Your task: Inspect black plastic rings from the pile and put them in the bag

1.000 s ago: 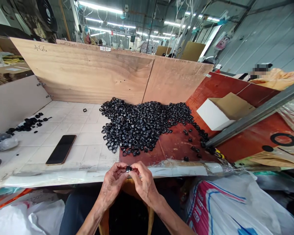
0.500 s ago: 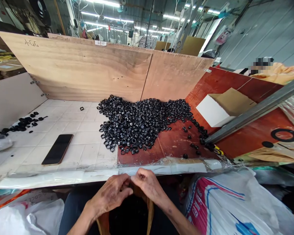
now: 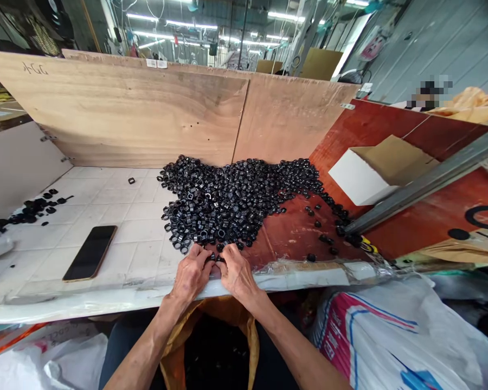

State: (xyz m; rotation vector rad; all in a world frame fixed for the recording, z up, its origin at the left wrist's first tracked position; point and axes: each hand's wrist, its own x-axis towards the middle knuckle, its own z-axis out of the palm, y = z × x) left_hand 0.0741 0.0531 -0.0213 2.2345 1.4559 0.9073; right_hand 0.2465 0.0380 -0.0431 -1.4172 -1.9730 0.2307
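A large heap of small black rings lies on the table in front of me. At its near edge, my left hand pinches a black ring between thumb and fingers. Close beside it, my right hand is closed, its fingertips on another dark ring that is mostly hidden. The two hands almost touch. Below them, between my legs, an orange-yellow sack hangs open with dark small pieces inside.
A phone lies on the white tabletop to the left, with loose black pieces beyond it. Wooden boards wall the back. At the right are an open carton, a slanting metal bar and a white printed sack.
Both hands have moved up and forward from above the sack to the near edge of the heap, where they now touch rings. The sack's mouth shows more fully, and the view has shifted slightly.
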